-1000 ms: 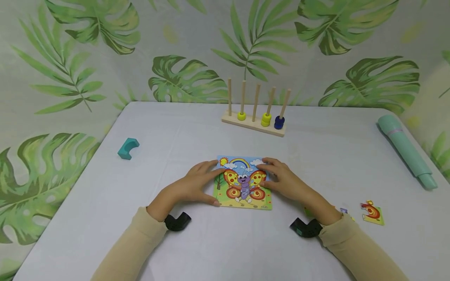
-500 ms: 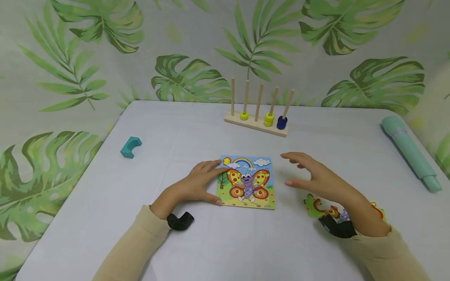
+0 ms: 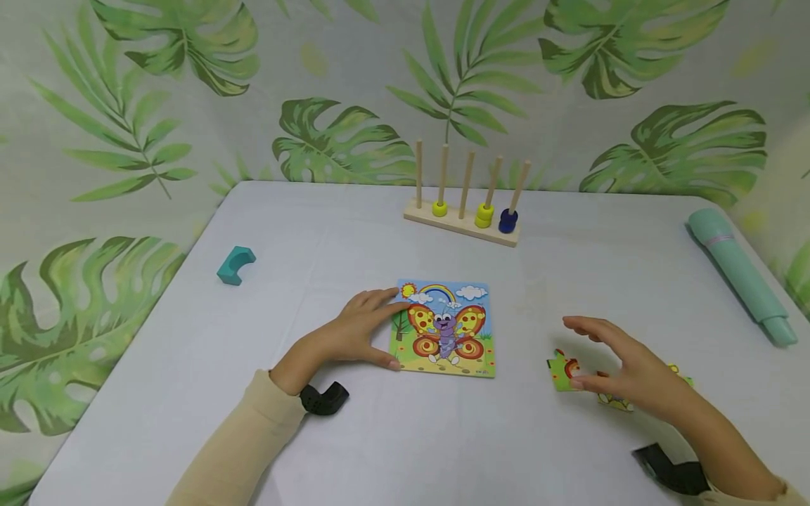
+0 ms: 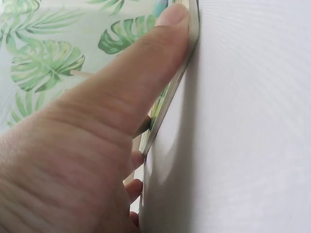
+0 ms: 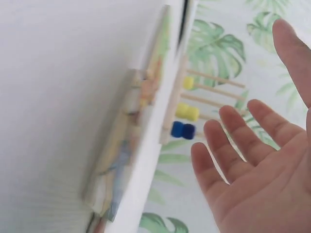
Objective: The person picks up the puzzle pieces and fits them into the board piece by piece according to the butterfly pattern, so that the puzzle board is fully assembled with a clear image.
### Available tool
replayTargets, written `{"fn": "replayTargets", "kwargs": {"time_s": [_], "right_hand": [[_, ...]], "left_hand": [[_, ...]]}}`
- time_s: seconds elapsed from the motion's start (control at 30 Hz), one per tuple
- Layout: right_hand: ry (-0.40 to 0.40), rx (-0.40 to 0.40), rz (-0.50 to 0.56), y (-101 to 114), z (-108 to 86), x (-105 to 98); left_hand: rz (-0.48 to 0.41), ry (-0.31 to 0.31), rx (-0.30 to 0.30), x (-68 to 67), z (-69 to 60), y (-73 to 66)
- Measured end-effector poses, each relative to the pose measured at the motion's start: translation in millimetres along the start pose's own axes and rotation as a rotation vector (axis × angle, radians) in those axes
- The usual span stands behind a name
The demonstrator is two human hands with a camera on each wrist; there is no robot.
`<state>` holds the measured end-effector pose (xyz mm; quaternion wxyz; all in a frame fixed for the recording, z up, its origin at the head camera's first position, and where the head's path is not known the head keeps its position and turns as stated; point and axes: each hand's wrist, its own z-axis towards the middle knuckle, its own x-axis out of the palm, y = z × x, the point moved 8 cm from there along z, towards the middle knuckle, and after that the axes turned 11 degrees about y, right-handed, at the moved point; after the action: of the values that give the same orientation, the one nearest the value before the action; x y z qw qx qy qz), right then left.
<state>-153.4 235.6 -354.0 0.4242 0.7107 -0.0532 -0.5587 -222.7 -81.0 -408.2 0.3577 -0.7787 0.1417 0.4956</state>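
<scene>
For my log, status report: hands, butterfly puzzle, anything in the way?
Left hand touching butterfly puzzle at left side. Puzzle flat. Right hand empty, above loose puzzle pieces, partly hiding them.

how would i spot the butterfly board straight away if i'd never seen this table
On the white table, find the wooden peg rack near the far edge. Just in front of it, nearer the person, is the butterfly board: a squarish panel with a smiling purple butterfly under a rainbow. Its picture is whole, unlike the loose puzzle pieces to its right.
</scene>
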Motion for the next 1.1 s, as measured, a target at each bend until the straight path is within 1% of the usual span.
{"fn": "replayTargets", "kwargs": {"time_s": [0.13, 0.33, 0.5, 0.67, 0.87, 1.1], "right_hand": [[0.048, 0.005, 0.001, -11.3, -1.5, 10.5], [0.090, 0.002, -0.003, -23.9, -0.9, 20.8], [0.107, 0.020, -0.080, -30.1, -0.3, 25.3], [0.103, 0.024, -0.146, -29.0, 0.3, 25.5], [0.087, 0.007, -0.173, -24.2, 0.0, 24.8], [0.066, -0.023, -0.187, -19.5, -0.4, 25.6]], "left_hand": [[-0.006, -0.003, 0.000, -0.6, -0.9, -0.2], [0.002, -0.003, 0.005, 0.3, -0.7, 0.1], [0.000, -0.002, -0.004, 0.6, -0.6, 1.0], [0.004, -0.002, -0.007, 0.7, -0.6, 1.1], [0.004, -0.009, 0.006, 0.2, -0.7, 0.6], [-0.018, -0.019, 0.014, 0.1, -1.4, -0.1]]}}
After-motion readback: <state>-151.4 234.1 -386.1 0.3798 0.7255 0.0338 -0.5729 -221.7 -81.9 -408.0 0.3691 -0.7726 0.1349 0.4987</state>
